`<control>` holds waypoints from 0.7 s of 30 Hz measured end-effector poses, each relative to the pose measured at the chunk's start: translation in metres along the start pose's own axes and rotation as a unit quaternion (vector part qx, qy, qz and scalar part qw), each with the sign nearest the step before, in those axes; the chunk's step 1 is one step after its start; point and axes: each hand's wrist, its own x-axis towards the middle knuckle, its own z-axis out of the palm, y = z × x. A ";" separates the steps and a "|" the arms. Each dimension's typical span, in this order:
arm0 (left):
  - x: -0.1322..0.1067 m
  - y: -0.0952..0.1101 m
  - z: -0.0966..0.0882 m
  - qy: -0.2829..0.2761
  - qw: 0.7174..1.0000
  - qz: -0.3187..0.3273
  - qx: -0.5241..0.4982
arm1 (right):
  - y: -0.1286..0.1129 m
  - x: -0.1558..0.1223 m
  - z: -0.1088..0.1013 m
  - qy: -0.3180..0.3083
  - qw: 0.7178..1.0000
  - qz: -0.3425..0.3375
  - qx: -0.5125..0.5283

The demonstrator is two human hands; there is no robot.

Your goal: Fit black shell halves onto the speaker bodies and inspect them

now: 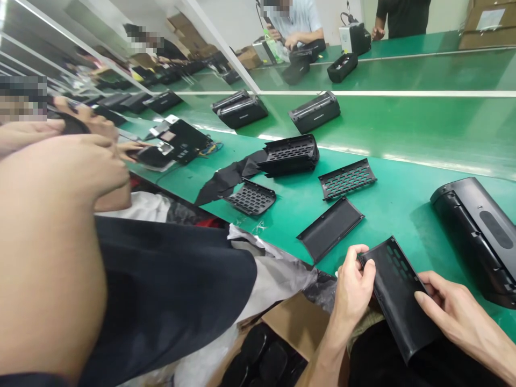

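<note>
Between my two hands is a black curved grille panel, tilted over my lap at the table edge. A smooth dark sheet seems to cover most of its inner face, and slots show near its upper corner. My left hand pinches the upper left corner, thumb on the inner face. My right hand grips the right edge, its fingers partly hidden behind the panel. Just beyond lie a dark-lined panel and a bare slotted panel. A large black speaker housing rests to the right.
Left of the panels are another slotted panel, a stack of panels and black cloth pieces. Finished-looking housings sit on the green belt. A co-worker's arm fills the left. Below stands a carton of black parts.
</note>
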 end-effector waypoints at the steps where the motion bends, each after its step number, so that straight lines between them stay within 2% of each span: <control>1: 0.000 0.001 0.000 0.001 1.000 0.002 0.001 | 0.001 0.000 0.000 0.000 1.000 0.002 0.008; 8: 0.000 0.002 -0.002 0.013 1.000 0.005 -0.001 | 0.005 -0.003 -0.008 -0.021 0.997 0.000 0.078; 10: 0.000 0.001 -0.002 0.009 0.999 0.001 -0.046 | 0.004 -0.004 -0.012 -0.038 0.992 0.005 0.122; 12: 0.000 0.001 0.001 -0.008 0.990 -0.021 -0.141 | 0.003 -0.004 -0.015 -0.047 0.984 0.018 0.170; 16: -0.003 0.001 0.015 -0.054 0.925 -0.068 -0.370 | 0.003 -0.003 -0.016 -0.052 0.960 0.050 0.269; 19: -0.012 0.003 0.030 -0.086 0.880 -0.054 -0.464 | 0.006 -0.001 -0.013 -0.039 0.946 0.048 0.318; 21: -0.019 0.004 0.038 -0.116 0.853 -0.052 -0.505 | 0.008 0.000 -0.011 -0.025 0.947 0.043 0.319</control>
